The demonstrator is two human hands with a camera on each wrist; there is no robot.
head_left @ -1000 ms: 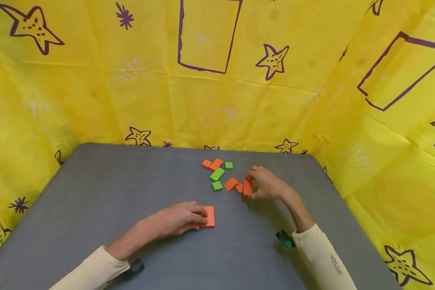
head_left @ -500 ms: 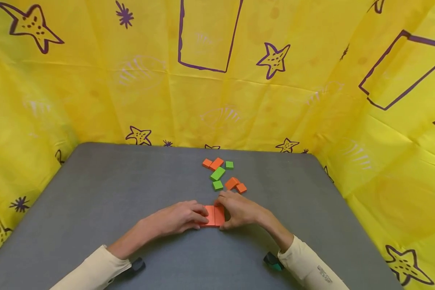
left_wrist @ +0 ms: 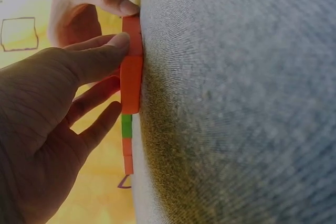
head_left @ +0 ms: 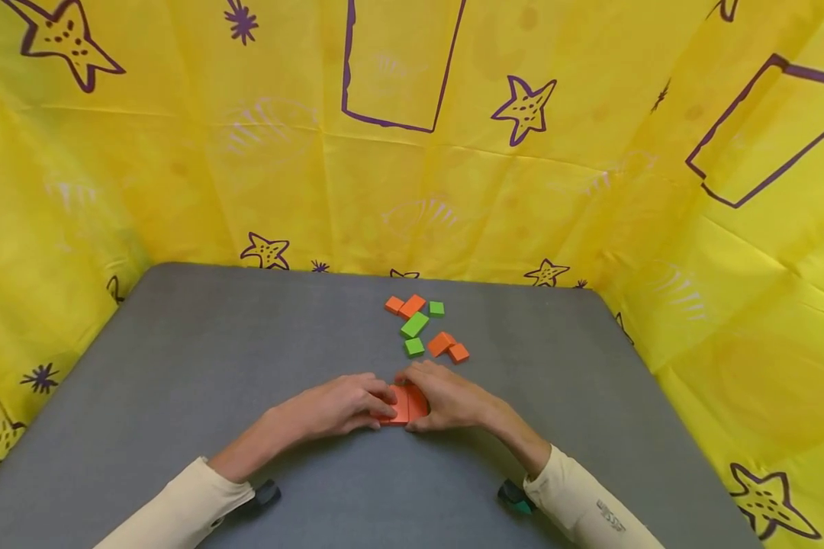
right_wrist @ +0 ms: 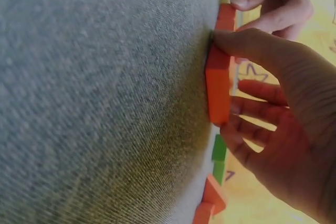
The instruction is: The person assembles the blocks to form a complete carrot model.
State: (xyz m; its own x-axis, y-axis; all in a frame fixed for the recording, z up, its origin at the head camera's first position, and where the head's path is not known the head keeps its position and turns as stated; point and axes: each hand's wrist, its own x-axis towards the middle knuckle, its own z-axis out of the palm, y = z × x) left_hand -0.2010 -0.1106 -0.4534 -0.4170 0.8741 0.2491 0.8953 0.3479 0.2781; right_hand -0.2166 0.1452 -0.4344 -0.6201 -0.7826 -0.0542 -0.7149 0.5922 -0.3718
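Right hand (head_left: pixel 448 396): thumb and fingers pinch the end orange block (head_left: pixel 417 402) by its near and far edges, not letting go!
End orange block: a second ago it's out beside the scatter; now it's in, tight at the right end of the orange row (head_left: pixel 399 404), flat on the table (head_left: pixel 178 366). Looks like the row gains a piece.
Left hand (head_left: pixel 339 406): same post as before, thumb and fingers bracing the row's left part.
Scatter: green blocks (head_left: pixel 414 325) and loose orange blocks (head_left: pixel 442 343) lie beyond, one orange fewer.
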